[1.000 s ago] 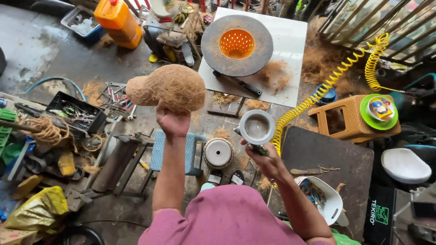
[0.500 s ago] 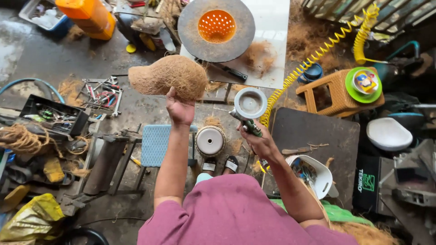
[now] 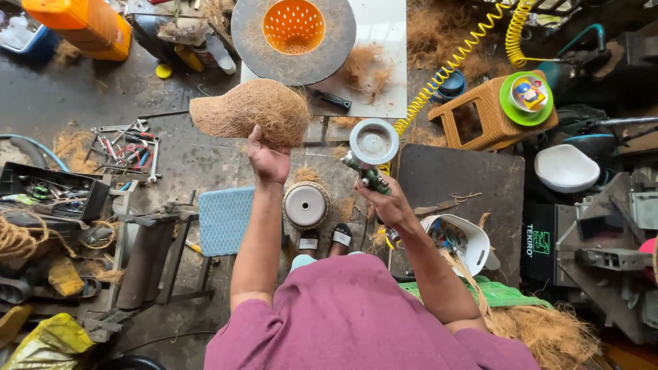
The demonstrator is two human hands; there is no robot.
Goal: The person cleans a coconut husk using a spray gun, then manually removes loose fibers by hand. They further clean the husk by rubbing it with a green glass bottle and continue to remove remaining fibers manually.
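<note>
Two hands busy: left hand (image 3: 269, 159) grips the underside of a coconut-fibre shell (image 3: 250, 109), raised just left of the spray gun (image 3: 370, 154); right hand (image 3: 389, 202) is clenched on the gun's green handle, cup upward. Shell looks light, stiff yet scratchy and prone to shedding, probably best held by its rim; yellow coiled hose (image 3: 452, 65) runs up and right from the gun.

Left hand (image 3: 269, 159) lifts coir form (image 3: 251, 109); right hand (image 3: 388, 200) spray gun (image 3: 371, 152).

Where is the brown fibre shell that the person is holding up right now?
In the head view the fibre shell sits upper centre-left, raised in the left hand, just below the round grey disc and left of the spray gun.
</note>
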